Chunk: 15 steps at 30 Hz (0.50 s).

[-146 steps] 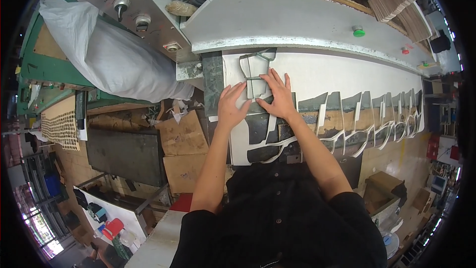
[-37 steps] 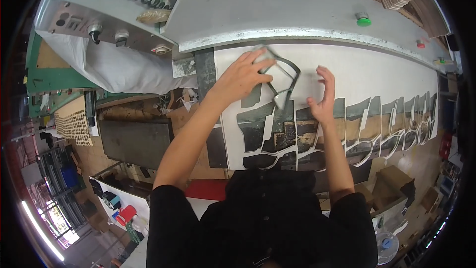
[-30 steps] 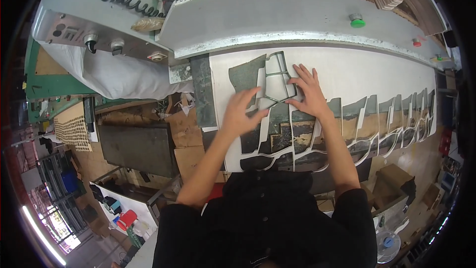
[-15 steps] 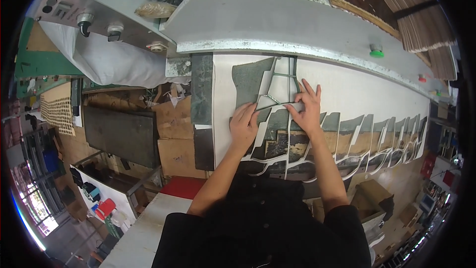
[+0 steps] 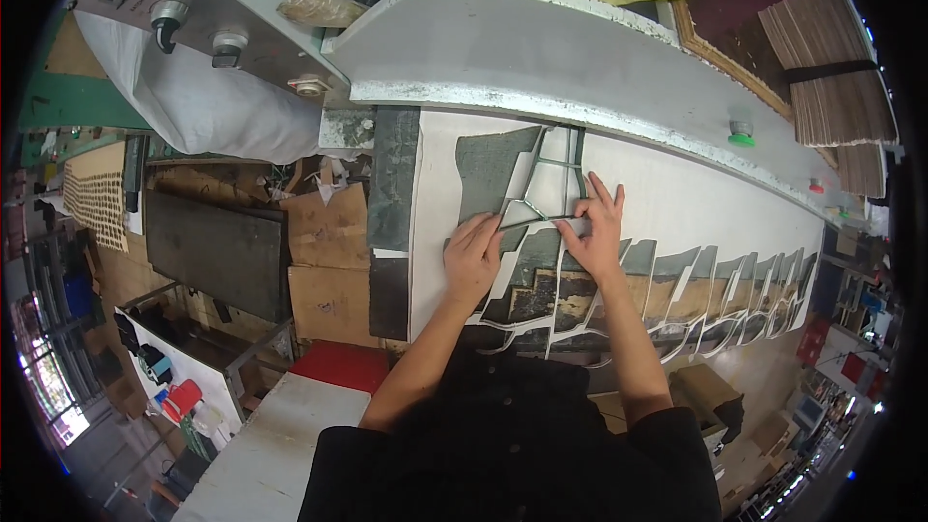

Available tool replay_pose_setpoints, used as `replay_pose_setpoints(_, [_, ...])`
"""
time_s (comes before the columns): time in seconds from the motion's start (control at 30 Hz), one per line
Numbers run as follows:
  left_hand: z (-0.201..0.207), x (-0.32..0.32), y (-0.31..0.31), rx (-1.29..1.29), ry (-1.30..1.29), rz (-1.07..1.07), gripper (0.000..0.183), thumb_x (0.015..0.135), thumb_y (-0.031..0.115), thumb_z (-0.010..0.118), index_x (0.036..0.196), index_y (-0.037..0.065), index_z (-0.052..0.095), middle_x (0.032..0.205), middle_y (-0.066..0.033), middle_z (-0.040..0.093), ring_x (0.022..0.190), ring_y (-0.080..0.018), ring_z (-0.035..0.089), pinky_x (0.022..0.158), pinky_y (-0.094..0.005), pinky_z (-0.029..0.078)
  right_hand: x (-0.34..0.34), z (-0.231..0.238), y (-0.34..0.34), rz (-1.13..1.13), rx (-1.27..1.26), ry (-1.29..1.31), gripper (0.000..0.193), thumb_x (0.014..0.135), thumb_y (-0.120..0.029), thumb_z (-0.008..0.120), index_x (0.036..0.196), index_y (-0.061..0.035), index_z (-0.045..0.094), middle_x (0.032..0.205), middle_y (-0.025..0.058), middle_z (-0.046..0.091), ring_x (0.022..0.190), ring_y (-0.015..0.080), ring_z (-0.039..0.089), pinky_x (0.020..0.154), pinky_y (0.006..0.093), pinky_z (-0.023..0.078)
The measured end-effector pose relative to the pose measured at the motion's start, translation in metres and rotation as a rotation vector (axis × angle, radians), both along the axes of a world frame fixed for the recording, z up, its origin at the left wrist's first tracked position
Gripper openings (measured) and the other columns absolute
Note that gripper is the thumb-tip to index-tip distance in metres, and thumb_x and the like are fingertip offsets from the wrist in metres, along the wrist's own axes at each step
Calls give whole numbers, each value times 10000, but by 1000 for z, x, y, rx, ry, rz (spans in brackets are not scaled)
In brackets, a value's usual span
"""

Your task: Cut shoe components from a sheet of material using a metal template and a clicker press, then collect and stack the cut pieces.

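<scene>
A metal-strip cutting die (image 5: 559, 164), dark green with cross braces, lies on the white sheet (image 5: 667, 195) below the press beam. My left hand (image 5: 474, 253) pinches the die's near left corner between thumb and fingers. On its near right side, my right hand (image 5: 596, 232) grips the edge with thumb and index finger, its other fingers raised and spread. The die sits beside a cut-out opening in the sheet, where the grey-green board (image 5: 488, 172) shows through. Its near edge lies between both hands, and my fingers partly cover its corners.
The grey press beam (image 5: 541, 48) spans the far side, with a green button (image 5: 741, 133) at right. Several cut-out gaps and thin sheet strips (image 5: 681, 280) run along the near right edge. A control box (image 5: 193, 24) stands at far left; bundled cardboard (image 5: 836, 68) lies far right.
The head view has shifted slightly. A light strip seen beside my right thumb earlier no longer shows; the die's near edge now appears as a thin dark line. Both hands keep their grip.
</scene>
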<state>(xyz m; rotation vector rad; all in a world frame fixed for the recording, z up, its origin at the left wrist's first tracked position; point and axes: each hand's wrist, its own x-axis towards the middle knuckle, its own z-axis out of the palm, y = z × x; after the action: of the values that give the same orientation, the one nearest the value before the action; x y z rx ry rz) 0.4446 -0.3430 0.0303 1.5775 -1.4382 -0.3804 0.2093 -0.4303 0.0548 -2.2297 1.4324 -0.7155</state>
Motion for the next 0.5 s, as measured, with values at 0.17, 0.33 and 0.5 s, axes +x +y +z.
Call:
replay_pose_setpoints(0.17, [32,-4,-4,21,-97,40,397,888,52,808,1272,6,718,1120,-152,768,1066,-348,731,911,-422,594,-2,20,-6,-37,32,-177,401,797,-189,907,1054,-112,609,1474,209,641,1498,418,475,1260,590,283])
replay_pose_setpoints(0.33, [64,-9,48,232,269,-293,423,870,128,859,1252,14,715,1015,-137,739,944,-336,706,803,-404,577,-36,70,-41,-97,126,-314,239,871,-176,897,890,-25,713,949,124,790,917,188,742,838,335,583])
replay_pose_setpoints(0.5, [79,-34,46,343,-11,-855,454,822,216,886,1204,22,736,1134,-151,689,1104,-357,645,1021,-449,489,-98,138,-129,-261,112,-372,358,991,-243,803,719,-19,737,602,28,689,557,85,622,586,280,513])
